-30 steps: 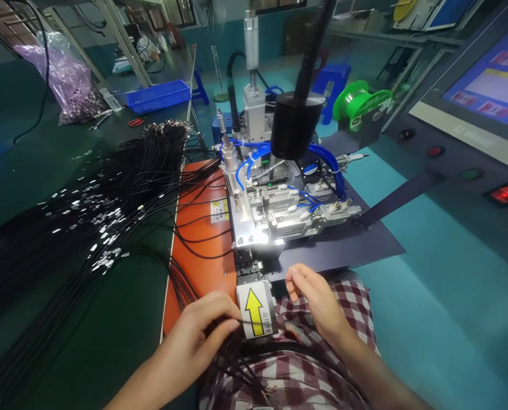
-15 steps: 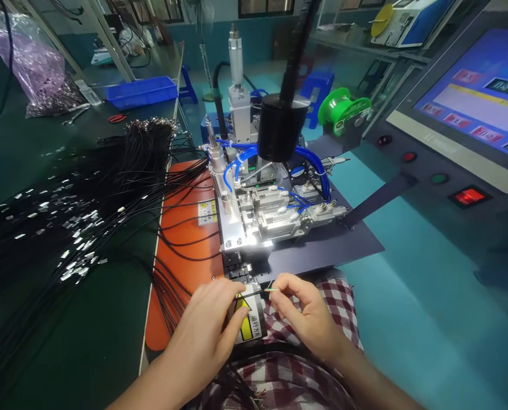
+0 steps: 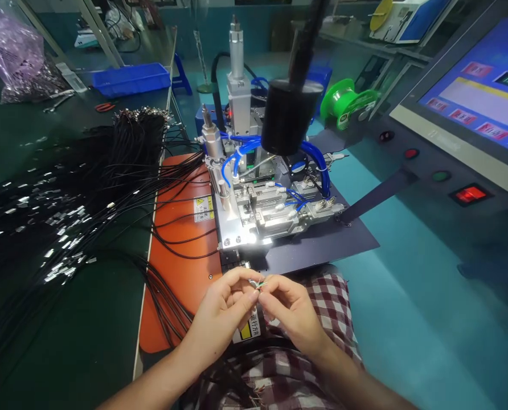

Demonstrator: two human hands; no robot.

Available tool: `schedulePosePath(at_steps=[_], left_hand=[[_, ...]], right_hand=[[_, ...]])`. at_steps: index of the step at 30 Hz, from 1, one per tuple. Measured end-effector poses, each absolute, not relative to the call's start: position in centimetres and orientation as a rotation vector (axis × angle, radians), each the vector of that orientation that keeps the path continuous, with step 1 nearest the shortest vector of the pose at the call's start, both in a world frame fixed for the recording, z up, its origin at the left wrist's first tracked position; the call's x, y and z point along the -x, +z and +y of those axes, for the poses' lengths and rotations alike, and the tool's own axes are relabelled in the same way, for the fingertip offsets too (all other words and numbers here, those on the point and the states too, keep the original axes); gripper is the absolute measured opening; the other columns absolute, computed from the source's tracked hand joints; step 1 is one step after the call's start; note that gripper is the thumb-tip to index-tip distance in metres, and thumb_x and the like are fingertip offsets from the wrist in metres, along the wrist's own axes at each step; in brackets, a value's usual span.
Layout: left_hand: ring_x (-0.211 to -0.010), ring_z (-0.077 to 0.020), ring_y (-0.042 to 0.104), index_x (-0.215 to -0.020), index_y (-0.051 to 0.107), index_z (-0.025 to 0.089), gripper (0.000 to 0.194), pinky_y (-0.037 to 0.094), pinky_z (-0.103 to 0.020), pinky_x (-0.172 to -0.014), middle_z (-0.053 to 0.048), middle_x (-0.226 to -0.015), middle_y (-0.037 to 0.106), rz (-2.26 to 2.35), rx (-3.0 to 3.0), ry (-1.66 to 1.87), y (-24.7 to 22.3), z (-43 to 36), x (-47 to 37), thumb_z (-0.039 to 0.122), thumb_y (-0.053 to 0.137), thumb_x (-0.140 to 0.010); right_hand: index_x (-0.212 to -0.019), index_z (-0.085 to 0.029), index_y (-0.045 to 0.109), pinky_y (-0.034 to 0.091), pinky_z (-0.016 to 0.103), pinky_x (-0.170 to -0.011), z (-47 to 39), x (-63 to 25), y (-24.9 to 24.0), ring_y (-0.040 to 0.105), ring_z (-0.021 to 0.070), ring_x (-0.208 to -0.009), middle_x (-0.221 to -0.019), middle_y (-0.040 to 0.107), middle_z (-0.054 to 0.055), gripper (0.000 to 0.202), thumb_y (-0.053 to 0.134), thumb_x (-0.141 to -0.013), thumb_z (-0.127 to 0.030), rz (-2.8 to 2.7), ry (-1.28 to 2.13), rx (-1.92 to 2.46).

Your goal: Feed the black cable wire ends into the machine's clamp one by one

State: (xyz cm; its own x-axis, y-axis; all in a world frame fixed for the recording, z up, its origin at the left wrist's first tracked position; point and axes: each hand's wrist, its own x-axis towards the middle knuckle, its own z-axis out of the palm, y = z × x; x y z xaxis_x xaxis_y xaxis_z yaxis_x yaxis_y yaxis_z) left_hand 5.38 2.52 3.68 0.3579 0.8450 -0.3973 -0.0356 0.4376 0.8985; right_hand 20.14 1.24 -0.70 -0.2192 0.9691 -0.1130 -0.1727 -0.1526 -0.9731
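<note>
Low in front of the machine, my left hand (image 3: 224, 310) and my right hand (image 3: 294, 310) meet fingertip to fingertip. Between them show the thin coloured wires (image 3: 260, 285) at a cable's end, some green, some reddish. The fingers of my left hand are closed on the cable end, whose black jacket is mostly hidden by them. My right thumb and forefinger pinch the wires. Just beyond the hands stands the machine's metal fixture (image 3: 237, 236), and a white label with a yellow mark (image 3: 245, 330) shows beneath them.
Black cables (image 3: 130, 142) pile on the dark table at left, several running over the orange plate (image 3: 181, 285). A black cylinder (image 3: 290, 117) hangs above the machine. The control panel (image 3: 471, 114) stands at right; a green spool (image 3: 343, 102) and blue tray (image 3: 130, 80) lie farther back.
My left hand has moved right along the cable, up to my right fingertips. The black cable stretch that showed between the hands is now covered. The view has shifted slightly.
</note>
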Motion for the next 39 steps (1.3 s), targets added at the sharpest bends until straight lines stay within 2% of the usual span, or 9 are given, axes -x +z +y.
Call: schedulePosePath(at_steps=[6,9,13,25,33,39], left_hand=[[-0.041,-0.0045,0.027,-0.083,0.056,0.015,0.017,0.018,-0.019,-0.042,0.010,-0.044,0.034,1.131,-0.834,0.673,3.3,2.7,-5.0,0.032,0.058,-0.082],[-0.039,-0.0037,0.026,-0.078,0.055,0.014,0.018,0.017,-0.019,-0.042,0.010,-0.042,0.036,1.148,-0.784,0.681,3.1,2.8,-4.9,0.031,0.060,-0.080],[-0.038,-0.0034,0.026,-0.079,0.055,0.014,0.019,0.016,-0.020,-0.042,0.010,-0.043,0.036,1.129,-0.759,0.686,3.2,2.8,-4.9,0.032,0.061,-0.080],[-0.041,-0.0031,0.030,-0.084,0.057,0.014,0.019,0.018,-0.018,-0.040,0.008,-0.051,0.039,1.095,-0.779,0.612,3.4,3.1,-4.6,0.030,0.063,-0.078],[-0.039,-0.0031,0.026,-0.076,0.059,0.012,0.018,0.016,-0.018,-0.039,0.009,-0.045,0.035,1.176,-0.813,0.527,3.5,3.1,-4.6,0.030,0.062,-0.076],[-0.037,-0.0021,0.025,-0.077,0.056,0.014,0.016,0.014,-0.017,-0.037,0.009,-0.045,0.036,1.180,-0.772,0.608,3.3,3.0,-4.7,0.028,0.062,-0.077]], right_hand=[[-0.064,-0.017,0.051,0.034,0.023,-0.056,1.4,-19.9,-0.3,0.039,0.0098,-0.056,-0.059,0.045,-0.004,0.021,0.057,-0.084,-0.024,-1.249,1.526,1.101],[-0.066,-0.017,0.052,0.035,0.024,-0.055,1.9,-20.5,-0.2,0.041,0.0101,-0.057,-0.061,0.047,-0.003,0.021,0.057,-0.084,-0.027,-1.283,1.580,1.117],[-0.072,-0.016,0.054,0.035,0.023,-0.053,2.5,-20.8,0.0,0.041,0.0098,-0.055,-0.062,0.047,-0.003,0.019,0.056,-0.084,-0.031,-1.206,1.611,1.121],[-0.069,-0.016,0.055,0.032,0.022,-0.049,2.7,-20.8,-1.1,0.037,0.0086,-0.051,-0.058,0.046,-0.004,0.019,0.061,-0.081,-0.031,-1.035,1.786,0.983],[-0.070,-0.017,0.055,0.038,0.025,-0.061,3.8,-21.9,0.2,0.044,0.0119,-0.063,-0.068,0.050,-0.001,0.016,0.056,-0.084,-0.024,-1.404,1.501,1.046],[-0.071,-0.018,0.054,0.038,0.024,-0.056,2.7,-21.6,0.0,0.044,0.0116,-0.059,-0.065,0.049,-0.002,0.018,0.052,-0.086,-0.028,-1.336,1.551,1.137]])
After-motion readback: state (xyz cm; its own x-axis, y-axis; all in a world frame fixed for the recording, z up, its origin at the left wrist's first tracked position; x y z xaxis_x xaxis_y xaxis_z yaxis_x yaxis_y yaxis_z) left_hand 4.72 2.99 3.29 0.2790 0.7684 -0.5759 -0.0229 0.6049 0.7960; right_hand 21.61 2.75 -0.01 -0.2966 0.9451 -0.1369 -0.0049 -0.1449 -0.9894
